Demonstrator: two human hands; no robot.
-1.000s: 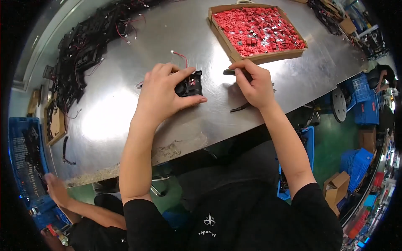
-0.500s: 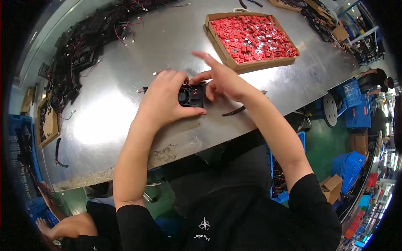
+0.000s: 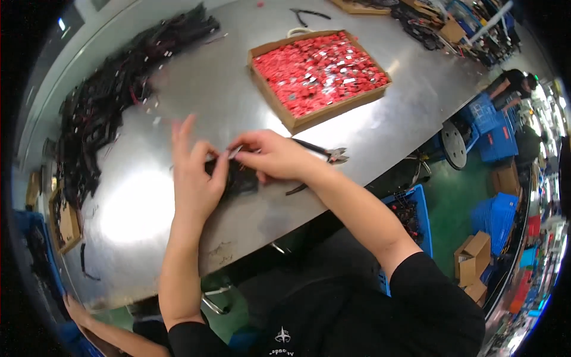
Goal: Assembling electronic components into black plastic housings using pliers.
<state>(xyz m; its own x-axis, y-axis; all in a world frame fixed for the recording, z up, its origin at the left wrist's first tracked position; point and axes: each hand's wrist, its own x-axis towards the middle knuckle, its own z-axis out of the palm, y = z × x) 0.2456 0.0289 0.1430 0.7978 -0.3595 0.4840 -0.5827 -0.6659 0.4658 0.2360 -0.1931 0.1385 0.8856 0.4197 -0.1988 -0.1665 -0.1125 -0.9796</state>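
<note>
Over the metal table, my left hand (image 3: 197,178) has its thumb and index finger pinched together, while its other fingers are raised and blurred. What the pinch holds, if anything, I cannot make out. The fingertips of my right hand (image 3: 275,156) meet them and are closed on a small pale piece (image 3: 235,152), too blurred to name. Under both hands lies the black fan housing (image 3: 244,180), mostly hidden and smeared by motion. Just right of my right hand, cutting pliers (image 3: 336,156) with dark handles rest on the table.
A cardboard tray (image 3: 279,113) full of red parts stands beyond my hands. More pliers (image 3: 309,16) lie behind it. Black housings with wires (image 3: 89,125) are heaped at the left. A blue crate (image 3: 423,220) stands below the table's right edge. Another person's arm (image 3: 101,330) shows at lower left.
My left hand has let go of the fan housing and gone into a pinch. My right hand has moved in to meet it. The view has shifted, and the pliers' jaws now show.
</note>
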